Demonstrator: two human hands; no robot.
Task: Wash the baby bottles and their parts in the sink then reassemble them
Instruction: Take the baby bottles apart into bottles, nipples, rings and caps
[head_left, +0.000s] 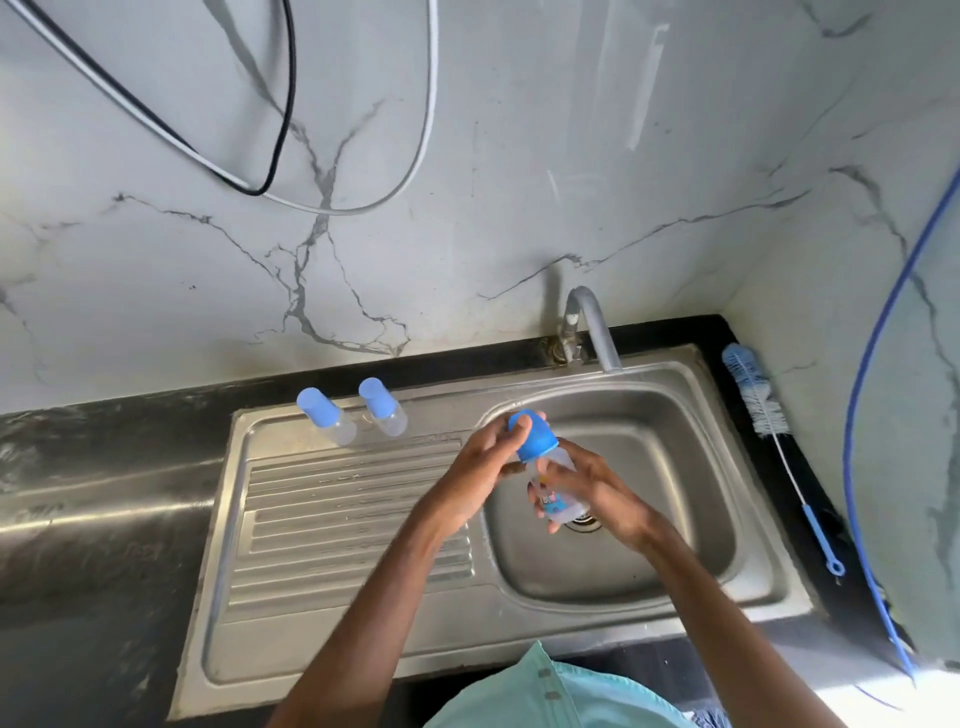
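Here we were, looking down at both hands raised over the basin of the stainless steel sink (363, 649), just above the round metal drain (586, 521). Between them was the clear plastic baby bottle with a printed label (560, 480), tilted, its top toward eleven o'clock and its base toward five. The right hand (602, 496) sat at three o'clock of the bottle, its fingers curled round the body and its fingertips tucked under the base. The left hand (480, 462) sat at nine o'clock, thumb and fingers closed round the domed blue plastic cap (535, 440), one fingertip showing over its top. We could not tell whether that cap was screwed tight or loose. At ten o'clock from the hands, two more clear bottles with blue caps (326, 423) (383, 414) stood side by side on the back edge of the ribbed drainboard, just apart. At twelve o'clock of the basin the curved grey tap (592, 325) arched over the bowl. At three o'clock of the sink a blue-and-white bristled bottle brush (754, 397) lay on the black stone countertop (104, 597), with its bristles toward twelve and its looped handle toward six.
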